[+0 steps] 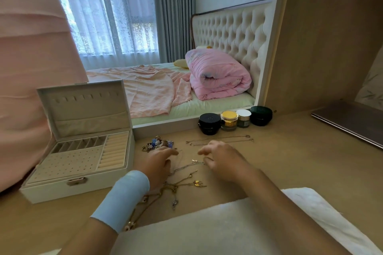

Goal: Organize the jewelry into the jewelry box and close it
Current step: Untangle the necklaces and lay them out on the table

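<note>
- L hand [158, 163]: pale blue wristband [122, 198] on the forearm, fingers fairly straight & relaxed, apart, gripping nothing. Palm down, low over the table [300, 161], fingertips pointing fwd-right, just short of the charm pile.
- Jewelry box [62, 190], far left on the table: white, open, lid [83, 105] standing upright at the back. Metal latch [76, 181] on the front wall. Inside: row of small slots at the back, perforated panel in front of them, ring rolls down the right side. No jewelry visible in any compartment.
- Charm pile [158, 144]: mixed gold bits w/ blue beads, on the table just right of the box's back corner.
- Silver chain [186, 166]: lies on the table btwn the two hands, running up-right toward R hand's fingers.
- Gold chains [178, 186]: loose tangle w/ small pendants, nearer the person than the silver one, partly under the L wrist.
- R hand [221, 159]: fingers curled, thumb & index close together right at the silver chain's end. Can't tell if they actually pinch it.
- Thin necklace [219, 139]: stretched out sideways on the table just beyond R hand, untouched.
- Jars [229, 120]: four in a row behind the necklace: black, gold, white-lidded, dark green.
- White cloth [228, 230]: at the near edge, under the R forearm.
- Laptop [348, 122]: closed, far right.
</note>
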Available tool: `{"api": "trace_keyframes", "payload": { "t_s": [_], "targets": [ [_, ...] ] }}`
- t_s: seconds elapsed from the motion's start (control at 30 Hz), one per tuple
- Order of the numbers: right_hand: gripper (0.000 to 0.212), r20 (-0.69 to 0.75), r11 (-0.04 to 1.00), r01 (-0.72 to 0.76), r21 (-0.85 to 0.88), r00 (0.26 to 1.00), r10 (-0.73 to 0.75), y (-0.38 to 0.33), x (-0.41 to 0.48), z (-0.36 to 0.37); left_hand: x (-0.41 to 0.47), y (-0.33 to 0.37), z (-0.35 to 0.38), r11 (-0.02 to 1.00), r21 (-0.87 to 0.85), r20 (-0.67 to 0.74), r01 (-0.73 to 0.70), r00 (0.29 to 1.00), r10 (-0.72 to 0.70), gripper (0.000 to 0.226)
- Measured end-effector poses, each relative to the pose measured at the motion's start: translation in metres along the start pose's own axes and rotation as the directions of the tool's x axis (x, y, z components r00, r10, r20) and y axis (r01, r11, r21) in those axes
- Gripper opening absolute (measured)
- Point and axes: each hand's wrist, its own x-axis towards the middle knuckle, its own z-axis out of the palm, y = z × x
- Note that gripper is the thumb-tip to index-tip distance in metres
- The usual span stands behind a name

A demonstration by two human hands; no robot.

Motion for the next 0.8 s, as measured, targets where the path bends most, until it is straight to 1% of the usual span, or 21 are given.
{"api": "trace_keyframes", "payload": {
  "t_s": [0.07,0.13,0.27,0.33,0.43,0.5,0.6,0.63,0.7,0.77,0.8],
  "targets": [
    [0.025,0.017,0.997,0.049,0.056,0.999,-0.05,-0.023,-0.003,0.005,-0.014,-0.005,-0.003,0.998,0.045,0.004,-0.033,0.999,0.033,0.033],
    [0.019,0.082,0.993,0.093,0.074,0.992,-0.099,-0.044,-0.005,0.011,-0.03,-0.012,-0.011,0.998,0.047,0.012,-0.04,0.999,0.039,0.023],
    [0.015,0.236,0.99,0.098,0.099,0.964,-0.119,-0.067,-0.009,0.021,-0.064,-0.021,-0.022,0.996,0.075,0.085,-0.056,0.995,0.05,0.016],
    [0.015,0.272,0.99,0.091,0.106,0.955,-0.117,-0.072,-0.011,0.024,-0.078,-0.024,-0.025,0.994,0.087,0.13,-0.066,0.99,0.055,0.014],
    [0.013,0.26,0.994,0.071,0.087,0.961,-0.092,-0.077,-0.013,0.024,-0.092,-0.039,-0.027,0.992,0.109,0.188,-0.066,0.981,0.044,0.013],
    [0.014,0.252,0.997,0.069,0.032,0.965,-0.075,-0.079,-0.014,0.025,-0.098,-0.048,-0.028,0.996,0.08,0.188,-0.046,0.982,0.03,0.009],
    [0.015,0.221,0.995,0.095,-0.039,0.972,-0.084,-0.09,-0.013,0.029,-0.106,-0.053,-0.036,0.999,0.006,0.162,0.038,0.986,-0.039,0.007],
    [0.015,0.222,0.992,0.112,-0.049,0.97,-0.099,-0.096,-0.012,0.031,-0.107,-0.053,-0.039,0.998,0.013,0.155,0.069,0.985,-0.07,0.008],
    [0.017,0.263,0.988,0.149,-0.045,0.956,-0.132,-0.11,-0.008,0.034,-0.11,-0.053,-0.046,0.986,0.091,0.173,0.138,0.973,-0.152,0.023],
    [0.019,0.31,0.984,0.176,-0.016,0.937,-0.162,-0.122,-0.004,0.038,-0.112,-0.051,-0.049,0.962,0.199,0.233,0.188,0.944,-0.233,0.036],
    [0.018,0.326,0.983,0.182,-0.005,0.93,-0.171,-0.126,-0.001,0.039,-0.113,-0.05,-0.05,0.953,0.227,0.263,0.201,0.93,-0.258,0.038]
  ]
}}
